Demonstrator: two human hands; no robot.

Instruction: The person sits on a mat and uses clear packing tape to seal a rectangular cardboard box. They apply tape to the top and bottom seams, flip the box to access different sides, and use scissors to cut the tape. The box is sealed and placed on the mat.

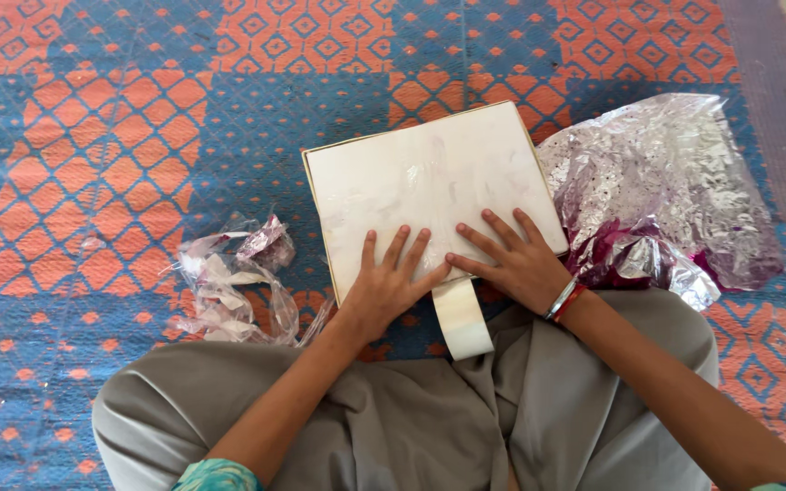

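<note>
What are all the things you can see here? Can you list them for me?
Flat white rectangular board: one, white with pale smears, on the mat in front of the person, under both hands.
White paper strip: one, cream white, sticking out from the board's near edge toward the lap.
Crinkled silver and magenta foil sheet: one, to the right of the board.
Crumpled clear and silvery plastic scraps: one small pile, left of the board.
Woven patterned mat: one, orange and blue, covering the floor.
Bangles: silver and red, on the right wrist.
Grey trousers: on the folded legs.
Left hand: flat on the board.
Right hand: flat on the board.
</note>
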